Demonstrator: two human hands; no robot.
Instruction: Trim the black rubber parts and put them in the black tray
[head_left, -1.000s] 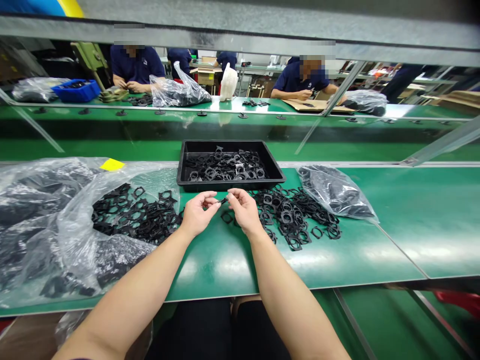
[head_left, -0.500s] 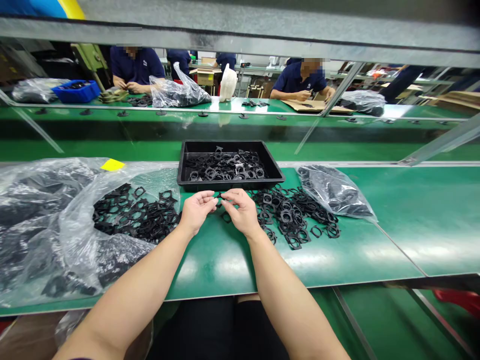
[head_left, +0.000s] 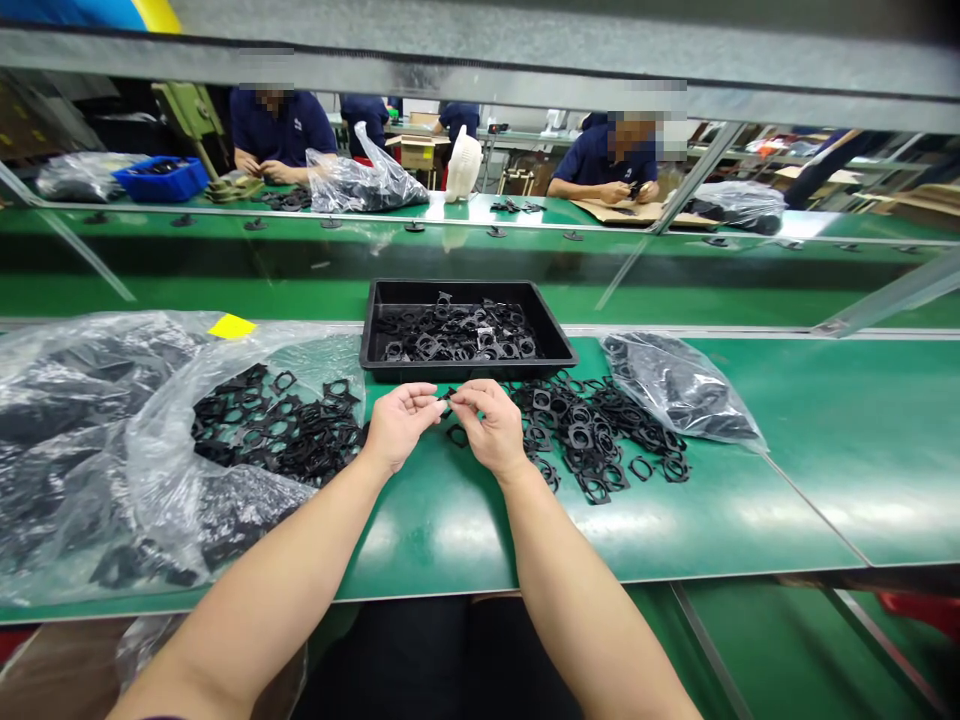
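My left hand (head_left: 401, 425) and my right hand (head_left: 489, 425) meet fingertip to fingertip over the green table (head_left: 442, 530). Pinched between them is a small black plastic part (head_left: 448, 396), mostly covered by my fingers. Just beyond my hands stands a black tray (head_left: 469, 374) with many black frame-like parts (head_left: 450, 330) in it. To the right of my right hand lies a loose pile of black ring-shaped parts (head_left: 581, 437). Left of my left hand, more flat black parts with round holes (head_left: 277, 420) spill from an open clear plastic bag (head_left: 161, 430).
A second clear bag of black parts (head_left: 679, 385) lies right of the pile. A yellow note (head_left: 232, 326) sits on the left bag. Behind a metal rail, two co-workers (head_left: 281, 130) handle parts at another bench, with a blue bin (head_left: 161, 180) at its left.
The whole view has shifted slightly, so things sit a little further right. My hands stay together at the small black part, with only slight finger movement.
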